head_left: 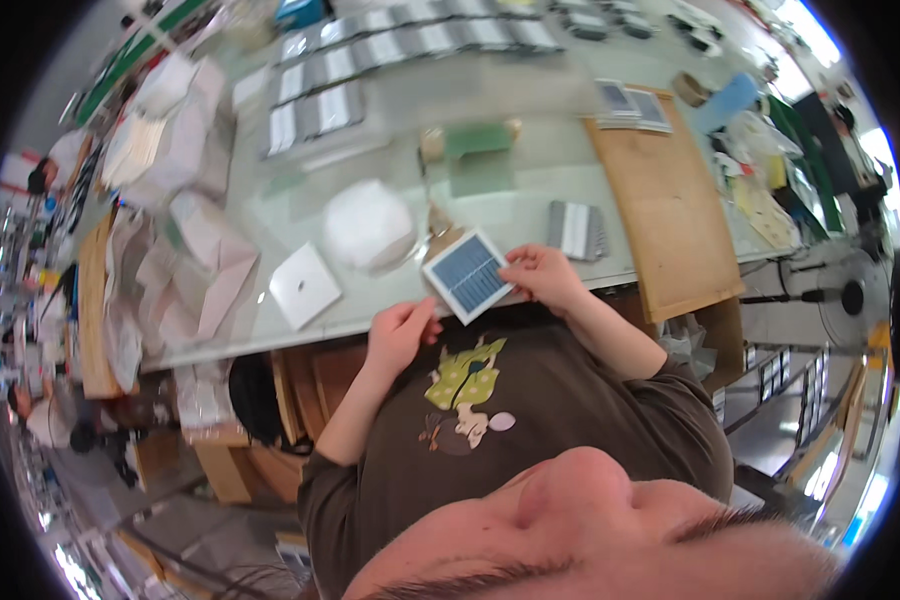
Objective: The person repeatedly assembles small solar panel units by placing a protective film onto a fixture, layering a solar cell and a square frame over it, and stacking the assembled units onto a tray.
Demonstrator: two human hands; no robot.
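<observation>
A small dark-blue solar panel [475, 272] with a white border is tilted at the table's front edge. My right hand [545, 277] pinches it by its right side, between thumb and fingers. By the panel's lower left edge is my left hand [403, 332], its fingers curled in; whether they touch the panel or hold anything small, I cannot tell. Left of the panel lie a round white pad or stack [369, 224] and a white square card [305, 286] with a dark spot. A banded grey stack [576, 230] sits to the right.
Wrapped grey stacks [390, 47] stand in rows at the back. A wooden board [670, 200] overhangs the front edge, with more panels [633, 107] at its far end. Green film [477, 158] lies mid-table; crumpled wrapping [195, 265] and a white bag [175, 125] occupy the left.
</observation>
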